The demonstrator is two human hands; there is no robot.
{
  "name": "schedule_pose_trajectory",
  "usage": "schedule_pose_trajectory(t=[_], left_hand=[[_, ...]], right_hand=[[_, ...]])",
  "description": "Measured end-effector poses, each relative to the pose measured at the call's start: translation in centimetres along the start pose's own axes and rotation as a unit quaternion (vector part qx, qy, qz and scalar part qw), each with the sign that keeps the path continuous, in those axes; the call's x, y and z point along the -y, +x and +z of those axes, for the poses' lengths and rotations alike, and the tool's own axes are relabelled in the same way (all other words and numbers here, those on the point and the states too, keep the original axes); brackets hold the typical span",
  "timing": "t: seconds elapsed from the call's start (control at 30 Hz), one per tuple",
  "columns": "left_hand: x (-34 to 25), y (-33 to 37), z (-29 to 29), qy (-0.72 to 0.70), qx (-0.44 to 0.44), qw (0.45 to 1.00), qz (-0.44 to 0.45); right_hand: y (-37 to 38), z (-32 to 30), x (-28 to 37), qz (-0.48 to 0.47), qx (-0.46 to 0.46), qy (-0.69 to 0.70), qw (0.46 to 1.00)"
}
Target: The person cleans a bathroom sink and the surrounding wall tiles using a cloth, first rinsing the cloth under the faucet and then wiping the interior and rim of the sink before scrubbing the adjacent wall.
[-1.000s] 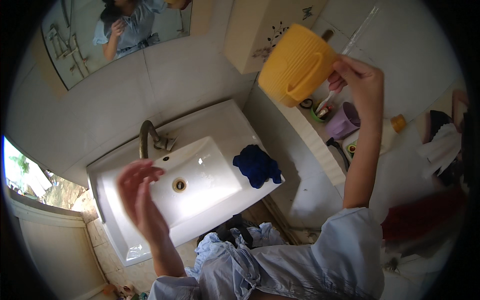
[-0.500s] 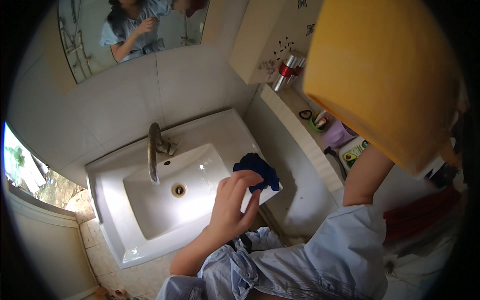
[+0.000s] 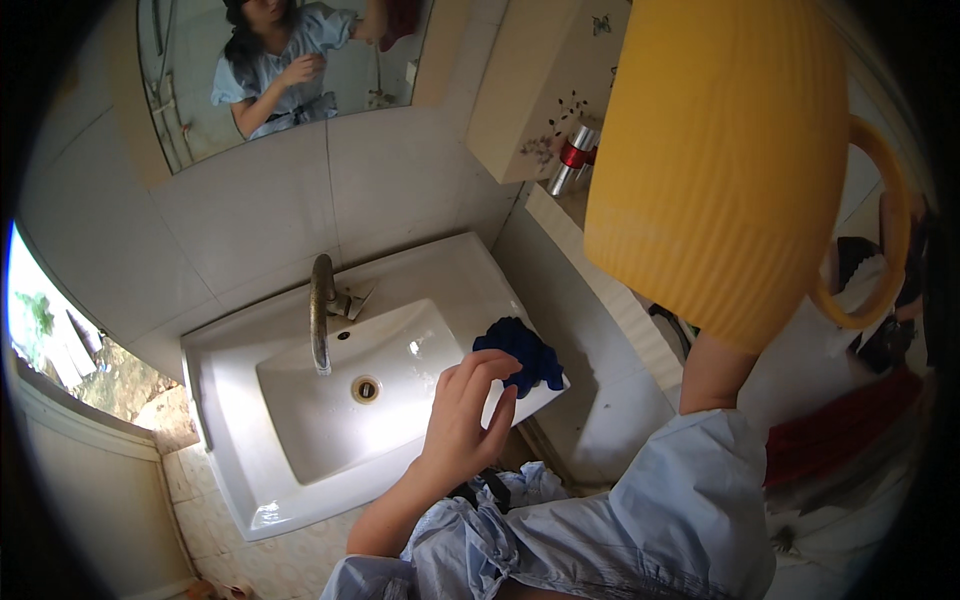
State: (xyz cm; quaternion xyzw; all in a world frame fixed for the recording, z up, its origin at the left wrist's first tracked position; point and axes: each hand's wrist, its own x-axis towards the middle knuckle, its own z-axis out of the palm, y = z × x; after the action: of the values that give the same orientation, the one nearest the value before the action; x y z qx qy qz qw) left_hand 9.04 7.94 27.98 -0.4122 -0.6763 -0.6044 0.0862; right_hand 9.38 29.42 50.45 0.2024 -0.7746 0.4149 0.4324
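Observation:
A large yellow ribbed mug [image 3: 715,170] with a loop handle on its right side fills the upper right, close to the head view. My right forearm [image 3: 715,378] rises behind its lower edge. The mug hides my right hand and its fingers; it hangs in the air with no other support showing, so the hand appears to hold it. My left hand [image 3: 462,415] hovers over the near right part of the white sink [image 3: 222,470], fingers loosely bent, thumb apart, nothing in it. A crumpled dark blue cloth [image 3: 530,350] lies on the sink's right corner, just behind my left fingertips.
A curved metal faucet [image 3: 320,315] stands at the back of the basin. To the right runs a ledge [image 3: 600,265] bearing a silver and red bottle [image 3: 572,160] beside a cream cabinet [image 3: 520,90]. A mirror [image 3: 340,90] hangs above the sink. Red cloth [image 3: 850,425] lies at the right.
The yellow mug has turned and shifted left, and its handle and ribs now show. It covers more of the ledge's items and my right forearm. My left hand keeps nearly the same pose.

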Motion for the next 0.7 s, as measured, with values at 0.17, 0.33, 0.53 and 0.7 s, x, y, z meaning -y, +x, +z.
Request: schedule_pose_trajectory(t=[0.17, 0.33, 0.53, 0.7], left_hand=[[0.9, -0.2, 0.1, -0.028, -0.055, 0.998, -0.011], [0.7, -1.1, -1.2, 0.025, -0.187, 0.982, -0.014], [3.5, -1.7, 0.5, 0.115, -0.092, 0.982, -0.116], [5.5, -2.7, 1.8, 0.109, -0.024, 0.985, -0.129]], right_hand=[[-2.6, 0.7, -0.6, 0.021, 0.039, 0.012, 0.999], [-11.6, 6.4, -6.0, -0.142, 0.159, -0.255, 0.943], [-20.6, 9.2, -10.0, -0.107, 0.227, -0.238, 0.938], [-23.7, 9.3, -10.5, -0.093, 0.217, -0.239, 0.942]])
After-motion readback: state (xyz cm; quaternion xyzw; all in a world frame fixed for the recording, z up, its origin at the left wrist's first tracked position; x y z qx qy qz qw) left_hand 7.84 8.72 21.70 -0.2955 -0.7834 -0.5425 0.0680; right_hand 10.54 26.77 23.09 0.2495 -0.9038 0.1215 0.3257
